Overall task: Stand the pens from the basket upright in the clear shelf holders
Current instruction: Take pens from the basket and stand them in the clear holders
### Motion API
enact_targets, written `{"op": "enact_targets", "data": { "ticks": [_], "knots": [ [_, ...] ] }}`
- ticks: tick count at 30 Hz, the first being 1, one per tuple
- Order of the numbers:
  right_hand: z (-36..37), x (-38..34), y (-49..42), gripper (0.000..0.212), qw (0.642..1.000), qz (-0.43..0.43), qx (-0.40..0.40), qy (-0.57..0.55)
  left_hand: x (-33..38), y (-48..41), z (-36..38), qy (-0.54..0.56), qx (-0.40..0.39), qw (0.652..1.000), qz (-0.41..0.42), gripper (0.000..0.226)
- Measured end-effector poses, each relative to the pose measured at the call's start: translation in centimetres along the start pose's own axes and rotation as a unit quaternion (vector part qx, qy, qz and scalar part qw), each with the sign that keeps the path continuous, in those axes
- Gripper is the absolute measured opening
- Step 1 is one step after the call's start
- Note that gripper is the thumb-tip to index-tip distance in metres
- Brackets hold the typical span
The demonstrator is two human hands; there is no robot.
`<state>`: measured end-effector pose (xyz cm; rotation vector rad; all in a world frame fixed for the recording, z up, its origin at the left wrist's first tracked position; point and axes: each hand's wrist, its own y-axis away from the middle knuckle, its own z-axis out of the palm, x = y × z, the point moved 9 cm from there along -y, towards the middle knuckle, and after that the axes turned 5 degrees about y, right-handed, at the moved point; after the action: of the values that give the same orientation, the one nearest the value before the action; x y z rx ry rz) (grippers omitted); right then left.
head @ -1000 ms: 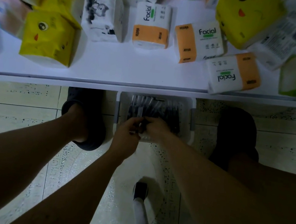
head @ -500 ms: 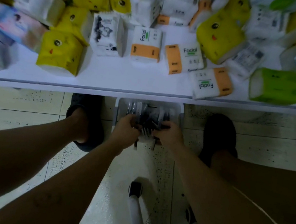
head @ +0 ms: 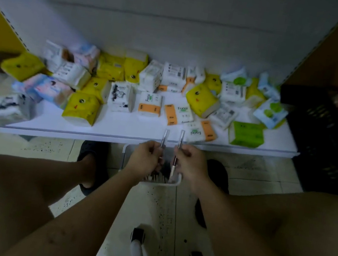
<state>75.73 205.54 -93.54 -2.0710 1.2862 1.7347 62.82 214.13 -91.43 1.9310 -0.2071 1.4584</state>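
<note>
Two bare knees fill the near view, and between them a white tubular leg with black casters stands on the speckled tile floor. Just beyond, a white basket sits on the floor between two dark slippers, with a heap of pens lying in it.

Above the basket the left hand grips a pen upright, its fingers curled round the barrel. Just beside it the right hand grips a second pen the same way, its fingers closed round it. The two held pens stand near each other without touching, and their upper ends show against the front edge of a low white shelf.

The shelf carries a loose scatter of tissue packs in yellow, orange and white, green and pale blue. Behind it rises a plain white back panel, with yellow side panels at either end and a black crate at the right.

Half a second ago both hands were down in the basket among the pens. Now they are raised above the heap, each with one pen, and the view takes in the back panel, which was out of sight then.
</note>
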Motion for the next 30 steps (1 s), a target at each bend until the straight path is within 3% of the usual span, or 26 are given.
{"op": "enact_targets", "data": {
  "ticks": [7, 11, 16, 30],
  "knots": [
    [-4.3, -11.0, 3.7, 0.009, 0.989, -0.145, -0.006, 0.008, 10.2, 3.6, 0.0, 0.044, 0.003, 0.993, 0.111, 0.019],
    [-6.8, -18.0, 5.6, 0.017, 0.979, -0.204, 0.004, -0.026, 17.6, 6.0, -0.6, 0.094, 0.014, 0.977, 0.190, 0.020],
    [-9.8, -25.2, 7.8, 0.013, 0.964, -0.259, 0.031, -0.050, 25.7, 8.8, -1.2, 0.061, 0.057, 0.948, 0.306, 0.024],
    [-18.4, -40.0, 12.0, 0.010, 0.910, -0.399, 0.102, -0.050, 41.6, 13.6, -2.0, 0.100, 0.058, 0.897, 0.426, 0.015]
  ]
}}
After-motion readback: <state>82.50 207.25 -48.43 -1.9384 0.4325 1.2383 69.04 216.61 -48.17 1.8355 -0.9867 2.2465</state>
